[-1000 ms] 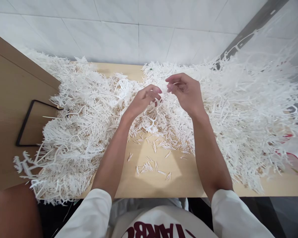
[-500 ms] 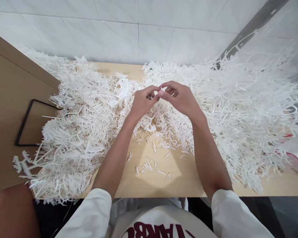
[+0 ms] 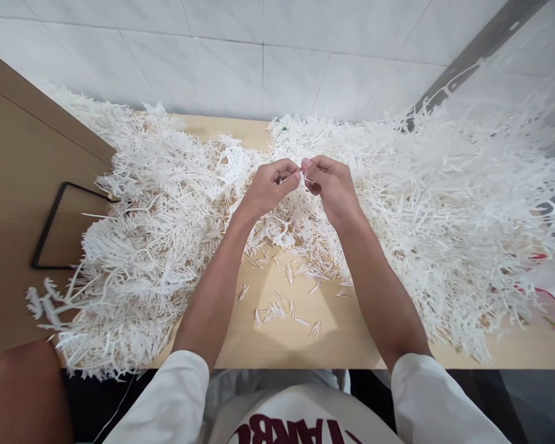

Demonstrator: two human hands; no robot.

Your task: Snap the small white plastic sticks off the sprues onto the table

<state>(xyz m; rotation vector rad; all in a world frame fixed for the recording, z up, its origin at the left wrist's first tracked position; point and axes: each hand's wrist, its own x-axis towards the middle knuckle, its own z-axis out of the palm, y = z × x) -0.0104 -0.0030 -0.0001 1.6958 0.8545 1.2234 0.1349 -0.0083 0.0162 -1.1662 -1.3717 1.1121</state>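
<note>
My left hand [image 3: 277, 183] and my right hand [image 3: 330, 185] meet fingertip to fingertip above the heap's middle. Both are closed in a pinch. A small white branched plastic piece [image 3: 308, 179] shows between the fingers of my right hand; most of it is hidden. What the left fingertips pinch is too small to make out. Beneath and around the hands lie white branched plastic pieces, in a left heap [image 3: 152, 246] and a right heap [image 3: 444, 222]. Small loose white sprigs [image 3: 274, 311] are scattered on the wooden table [image 3: 287, 351] between my forearms.
A brown cardboard box [image 3: 13, 185] with a black wire loop [image 3: 50, 228] stands at the left. White tiles [image 3: 213, 68] line the wall behind. A clear bag with red edging [image 3: 548, 305] lies at the far right. Part of a brown rounded surface [image 3: 23, 394] shows at lower left.
My right hand has turned, its thumb now uppermost and its fingers curled under, and its wrist has moved left. The left hand has stayed nearly in place, still pinched.
</note>
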